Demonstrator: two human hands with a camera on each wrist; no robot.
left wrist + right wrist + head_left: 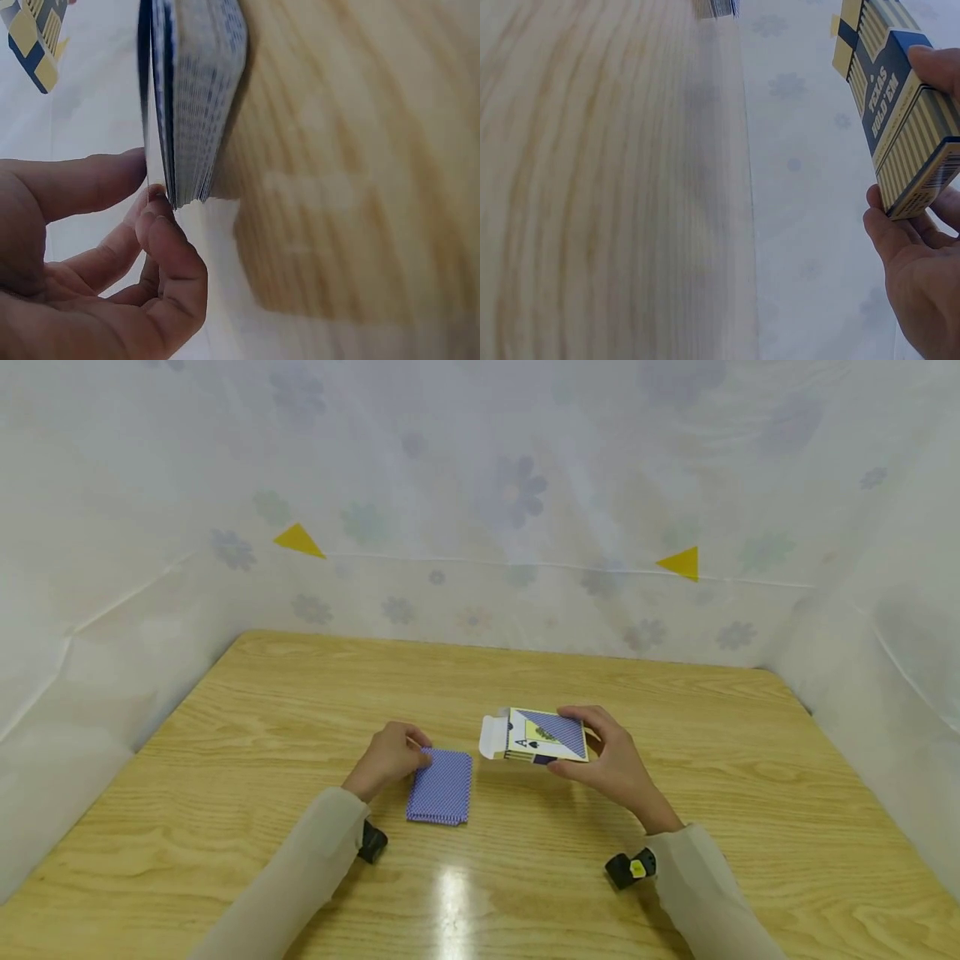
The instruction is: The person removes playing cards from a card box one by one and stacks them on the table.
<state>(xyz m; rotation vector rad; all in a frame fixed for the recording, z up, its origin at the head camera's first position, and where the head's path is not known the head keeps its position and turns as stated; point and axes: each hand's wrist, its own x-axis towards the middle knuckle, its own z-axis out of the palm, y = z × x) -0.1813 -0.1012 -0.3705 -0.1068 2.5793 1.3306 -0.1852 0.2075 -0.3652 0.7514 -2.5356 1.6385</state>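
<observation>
A stack of blue-backed playing cards (441, 789) lies face down on the table, left of centre. At its far left corner is my left hand (388, 758); in the left wrist view the thumb and fingers pinch the edge of a thin top card (153, 161), which stands slightly apart from the stack (201, 105). My right hand (613, 768) grips a card box (546, 735) by its sides, held above the table. The box's white end flap (492, 737) is open and points left. "Texas Hold'em" shows on its side in the right wrist view.
The wood-grain table (585, 893) reaches back to a pale flowered curtain (465, 485) that also hangs at both sides. Two yellow triangles (302, 541) are on the back curtain. A black wrist camera (631, 867) sits on the right wrist, another on the left.
</observation>
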